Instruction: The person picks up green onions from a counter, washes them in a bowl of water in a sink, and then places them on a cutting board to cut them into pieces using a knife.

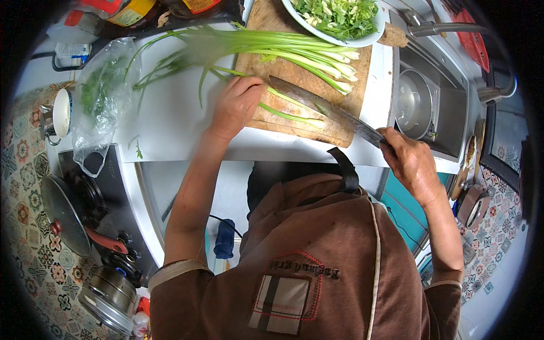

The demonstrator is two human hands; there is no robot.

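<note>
My left hand [240,102] holds a few green celery stalks [293,119] against a wooden cutting board [340,138]; their pale ends point right. My right hand [410,159] grips the handle end of a large kitchen knife [329,108], whose blade slants over the board just to the right of my left fingers, across the held stalks. Whether the edge touches the board I cannot tell. Behind them a bunch of long celery stalks [289,44] lies across the board, with its leafy ends over the white counter. A pale bowl [314,32] of chopped greens [340,17] stands at the board's back.
A clear plastic bag of greens [102,97] and a white bowl [62,112] sit left. Below them is a stove [114,191] with a lidded pan [63,216]. At right, a metal sink [454,114] holds a round pot [412,104]. Bottles stand at the back left.
</note>
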